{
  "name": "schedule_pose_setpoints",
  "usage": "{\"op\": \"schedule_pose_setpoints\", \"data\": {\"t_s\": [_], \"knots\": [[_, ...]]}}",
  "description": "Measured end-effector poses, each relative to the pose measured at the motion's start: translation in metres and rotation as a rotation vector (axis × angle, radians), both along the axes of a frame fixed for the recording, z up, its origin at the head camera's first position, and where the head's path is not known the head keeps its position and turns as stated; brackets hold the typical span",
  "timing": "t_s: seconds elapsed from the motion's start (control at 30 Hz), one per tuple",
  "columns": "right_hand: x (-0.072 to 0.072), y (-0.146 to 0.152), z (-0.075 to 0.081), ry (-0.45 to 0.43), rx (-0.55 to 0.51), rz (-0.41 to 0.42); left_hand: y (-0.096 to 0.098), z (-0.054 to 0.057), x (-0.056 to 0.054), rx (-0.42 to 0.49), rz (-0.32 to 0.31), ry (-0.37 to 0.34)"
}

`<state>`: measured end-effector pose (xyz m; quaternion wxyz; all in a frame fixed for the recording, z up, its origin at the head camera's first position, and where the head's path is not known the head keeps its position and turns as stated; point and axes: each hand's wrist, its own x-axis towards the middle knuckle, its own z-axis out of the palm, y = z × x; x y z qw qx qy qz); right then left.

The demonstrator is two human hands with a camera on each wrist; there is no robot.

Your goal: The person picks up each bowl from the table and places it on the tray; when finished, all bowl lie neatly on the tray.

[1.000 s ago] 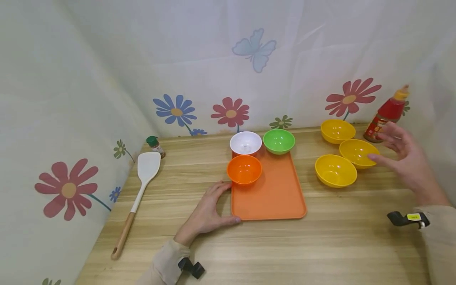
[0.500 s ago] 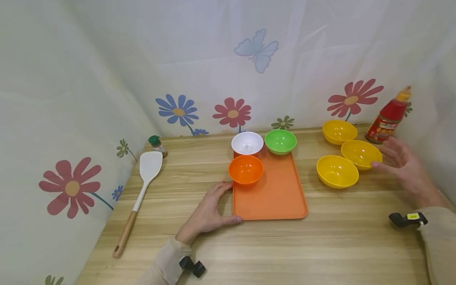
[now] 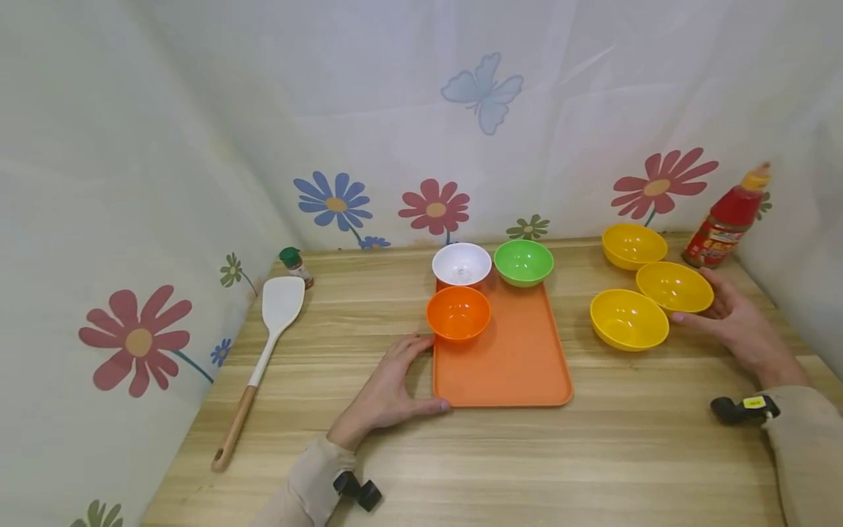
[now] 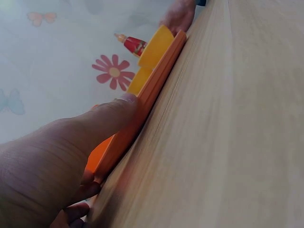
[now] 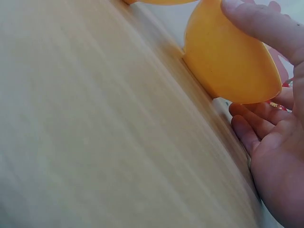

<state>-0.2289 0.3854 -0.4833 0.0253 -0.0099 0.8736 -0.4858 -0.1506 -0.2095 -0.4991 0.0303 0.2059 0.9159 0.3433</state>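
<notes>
In the head view my left hand (image 3: 382,395) rests at the near left corner of an orange tray (image 3: 514,373), thumb on the front edge and fingers along the left side. My straight thumb (image 4: 107,118) lies on the tray's edge in the left wrist view. On the right, my right hand (image 3: 744,326) has its thumb and fingers round the right side of a yellow bowl (image 3: 675,285), which stands on the table. My right thumb (image 5: 266,23) lies against that bowl (image 5: 228,57) in the right wrist view. Two more yellow bowls, a front one (image 3: 628,320) and a back one (image 3: 634,247), stand beside it.
An orange bowl (image 3: 459,315), a white bowl (image 3: 462,265) and a green bowl (image 3: 523,262) stand at the tray's left and far end. A red sauce bottle (image 3: 727,223) is at back right. Left lie a white spatula (image 3: 282,300) and a green-capped spice jar (image 3: 296,265).
My right hand has come down and left from above the yellow bowls to the rightmost one, its thumb and fingers now round it. My left hand has stayed at the tray.
</notes>
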Motion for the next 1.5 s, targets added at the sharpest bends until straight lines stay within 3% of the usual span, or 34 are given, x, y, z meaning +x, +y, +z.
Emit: {"op": "schedule_pose_setpoints", "data": {"t_s": [0.5, 0.87, 1.1, 1.5], "knots": [[-0.007, -0.001, -0.001, 0.014, 0.073, 0.007, 0.0, 0.003, 0.001, -0.001, -0.006, 0.004], [-0.004, -0.001, -0.003, 0.067, 0.055, -0.013, 0.0, 0.002, 0.001, -0.005, -0.007, 0.0], [-0.004, 0.002, -0.003, 0.099, -0.034, -0.062, 0.002, 0.003, 0.001, -0.002, -0.006, -0.005], [0.0, -0.019, 0.025, 0.159, -0.051, -0.13, 0.001, 0.002, 0.0, -0.008, -0.001, 0.001]]}}
